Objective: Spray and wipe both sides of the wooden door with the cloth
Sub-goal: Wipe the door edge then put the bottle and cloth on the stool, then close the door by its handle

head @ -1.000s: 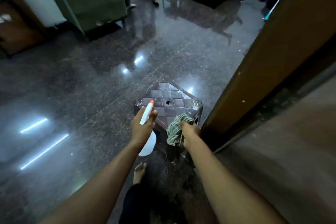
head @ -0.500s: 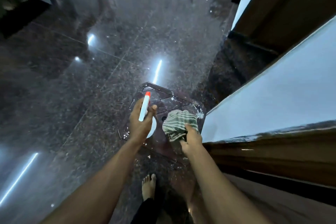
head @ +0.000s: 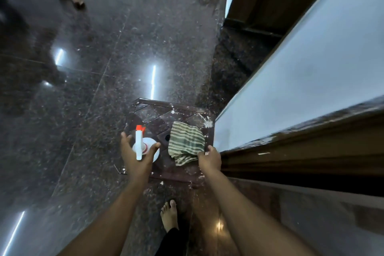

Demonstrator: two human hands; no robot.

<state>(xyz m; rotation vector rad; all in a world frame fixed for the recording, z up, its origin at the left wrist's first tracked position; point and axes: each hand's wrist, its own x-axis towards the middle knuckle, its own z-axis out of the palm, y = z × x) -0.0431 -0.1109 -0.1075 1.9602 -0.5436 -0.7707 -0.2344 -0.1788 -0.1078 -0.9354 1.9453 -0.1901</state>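
Left hand [head: 135,161] spread wide around spray bottle [head: 138,141], upright on stool [head: 158,114]; right hand [head: 210,159] pinches striped cloth [head: 186,143]. Advice: keep bottle off the stool's left edge.

Cloth [head: 186,143] green/white stripes; stool [head: 153,114] prob. brown.

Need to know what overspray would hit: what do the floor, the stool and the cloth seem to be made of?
The floor: polished stone, likely granite; dark, speckled, mirrors the lights. The stool: probably moulded plastic, glossy dark brown, patterned top with a hole. The cloth: woven fabric, maybe cotton; green-and-pale stripes, soft folds.
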